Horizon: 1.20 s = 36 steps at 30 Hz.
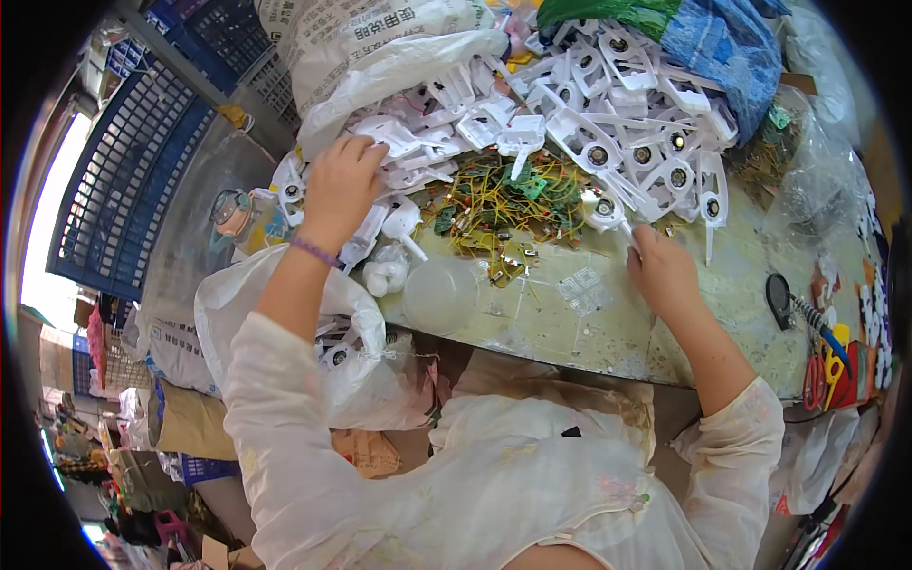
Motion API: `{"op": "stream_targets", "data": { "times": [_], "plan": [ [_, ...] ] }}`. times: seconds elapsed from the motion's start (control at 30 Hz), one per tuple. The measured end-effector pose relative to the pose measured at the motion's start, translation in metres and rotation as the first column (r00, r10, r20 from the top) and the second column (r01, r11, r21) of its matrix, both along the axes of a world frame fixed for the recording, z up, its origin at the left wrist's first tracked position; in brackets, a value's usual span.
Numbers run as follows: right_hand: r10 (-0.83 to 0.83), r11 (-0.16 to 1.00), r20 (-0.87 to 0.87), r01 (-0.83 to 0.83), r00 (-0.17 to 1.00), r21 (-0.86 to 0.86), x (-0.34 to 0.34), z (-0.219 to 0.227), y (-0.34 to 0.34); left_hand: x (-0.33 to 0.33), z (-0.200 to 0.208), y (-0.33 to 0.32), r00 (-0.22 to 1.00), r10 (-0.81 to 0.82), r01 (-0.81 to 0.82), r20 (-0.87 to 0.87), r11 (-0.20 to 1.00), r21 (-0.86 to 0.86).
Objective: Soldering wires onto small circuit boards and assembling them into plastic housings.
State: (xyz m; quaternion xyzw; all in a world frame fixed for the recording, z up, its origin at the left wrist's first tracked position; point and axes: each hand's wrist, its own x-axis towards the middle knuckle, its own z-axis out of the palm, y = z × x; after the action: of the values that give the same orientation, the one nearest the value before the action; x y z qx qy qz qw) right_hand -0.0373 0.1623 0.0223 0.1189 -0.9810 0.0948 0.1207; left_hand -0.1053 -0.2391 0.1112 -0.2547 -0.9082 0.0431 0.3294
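A heap of white plastic shells [627, 104], long-handled and many fitted with a round speaker, covers the far side of the table. My right hand [665, 274] grips the thin handle of one such white plastic shell [602, 207], its speaker facing up. At the heap's left edge my left hand [340, 190] has its fingers curled against another white plastic shell [391, 136]; the thumb side is partly hidden. Between my hands lies a tangle of yellow wires and small green circuit boards [518, 195].
Near the table's front edge are a translucent round lid [440, 294] and a small clear grid-like sheet [584, 290]. An open white sack [242, 304] hangs at the left front. On the right are a soldering-iron-like tool's coiled holder [809, 312] and red-handled scissors [814, 382].
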Motion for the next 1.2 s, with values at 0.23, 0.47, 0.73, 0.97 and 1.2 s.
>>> {"op": "stream_targets", "data": {
  "times": [0.23,0.47,0.73,0.97,1.2],
  "plan": [
    [-0.103,0.838,0.059,0.119,0.993,-0.533,0.019,0.011,0.03,-0.031,-0.009,-0.009,0.998,0.055,-0.055,0.024,0.998,-0.003],
    [-0.093,0.872,0.148,0.153,0.985,-0.465,0.032,-0.004,0.05,0.044,0.039,0.061,0.976,-0.21,0.169,0.057,0.898,0.407],
    [-0.138,0.963,0.129,0.164,0.982,-0.213,0.036,0.006,0.039,0.109,-0.018,0.189,0.585,-0.783,-0.449,0.21,-0.096,0.889],
    [0.006,0.943,0.015,0.0,1.0,-0.332,0.064,-0.001,0.029,0.162,-0.11,0.192,0.841,-0.437,-0.204,0.319,0.291,0.935],
    [0.326,0.776,0.064,-0.229,0.943,-0.588,0.084,-0.018,-0.004,0.179,-0.103,0.192,0.597,-0.575,-0.246,0.559,0.533,0.81]
  ]
}}
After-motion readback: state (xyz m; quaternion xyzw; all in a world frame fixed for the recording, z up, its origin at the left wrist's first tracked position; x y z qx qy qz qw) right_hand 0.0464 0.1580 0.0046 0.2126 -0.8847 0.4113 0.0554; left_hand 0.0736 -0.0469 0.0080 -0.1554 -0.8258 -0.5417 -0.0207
